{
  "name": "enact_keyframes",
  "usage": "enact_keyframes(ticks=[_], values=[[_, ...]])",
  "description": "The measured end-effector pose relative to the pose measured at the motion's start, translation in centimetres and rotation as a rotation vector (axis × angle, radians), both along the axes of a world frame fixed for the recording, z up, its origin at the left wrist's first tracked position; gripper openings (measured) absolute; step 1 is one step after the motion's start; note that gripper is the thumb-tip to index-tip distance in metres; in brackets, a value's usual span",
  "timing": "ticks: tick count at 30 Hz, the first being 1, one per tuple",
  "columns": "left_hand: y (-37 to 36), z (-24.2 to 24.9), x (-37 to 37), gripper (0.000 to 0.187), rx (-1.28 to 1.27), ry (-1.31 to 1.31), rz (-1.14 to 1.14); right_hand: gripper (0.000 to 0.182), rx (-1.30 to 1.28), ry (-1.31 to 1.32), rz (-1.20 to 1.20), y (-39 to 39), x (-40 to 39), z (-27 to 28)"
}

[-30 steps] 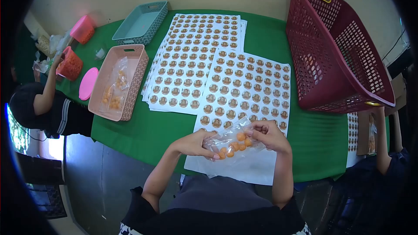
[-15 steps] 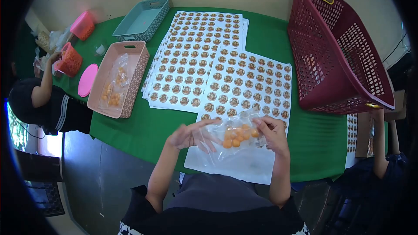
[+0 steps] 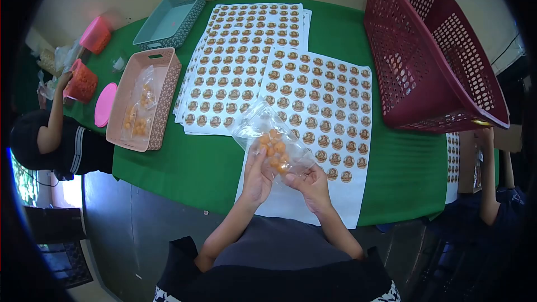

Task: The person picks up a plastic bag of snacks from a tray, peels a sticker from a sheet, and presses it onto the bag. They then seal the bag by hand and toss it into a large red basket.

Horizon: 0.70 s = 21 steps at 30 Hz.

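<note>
A clear plastic bag (image 3: 258, 123) with several round orange balls inside is held between my two hands, over the sheets of round stickers. My left hand (image 3: 259, 178) grips the bag's lower left side, its fingers partly behind the plastic. At the lower right corner, my right hand (image 3: 311, 188) pinches the bag with thumb and fingers. The bag slants, its far end up and to the left. Beneath it lies a white sticker sheet (image 3: 330, 95) with rows of round brown labels, its near part blank.
A stack of sticker sheets (image 3: 224, 67) lies behind. To the left stand a pink basket (image 3: 172, 86) holding similar bags and a teal basket (image 3: 197, 14). A large maroon laundry basket (image 3: 414, 50) stands right. One person is at each side.
The bag has turned from lying sideways to slanting up and left. My left hand has moved from its loose, spread pose onto the bag; my right hand has shifted left and nearer me.
</note>
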<state>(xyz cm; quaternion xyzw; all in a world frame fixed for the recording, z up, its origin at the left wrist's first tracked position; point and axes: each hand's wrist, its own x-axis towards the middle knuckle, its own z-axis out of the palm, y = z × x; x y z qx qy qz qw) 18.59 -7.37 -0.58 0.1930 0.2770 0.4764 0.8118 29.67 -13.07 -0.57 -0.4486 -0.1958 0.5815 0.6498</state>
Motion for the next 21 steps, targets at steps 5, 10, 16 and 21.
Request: enact_keyframes(ticks=[5,10,16,21], values=[[-0.6,-0.3,0.6,0.040,-0.015,0.128,0.035,0.027,-0.078,0.045,0.070,-0.6,0.3,-1.4],[-0.8,-0.8,0.7,0.065,0.092,0.160,-0.008,0.025,-0.116,0.029,0.058,-0.6,0.0,-1.1],[-0.4,-0.2,-0.1,0.074,0.148,0.227,-0.002,0.015,0.044,-0.553,0.252,-2.1,3.6,-2.0],[0.9,0.1,-1.8,0.074,0.122,0.293,0.031,0.009,-0.214,-1.166,-0.141,-4.8,10.2,-1.9]])
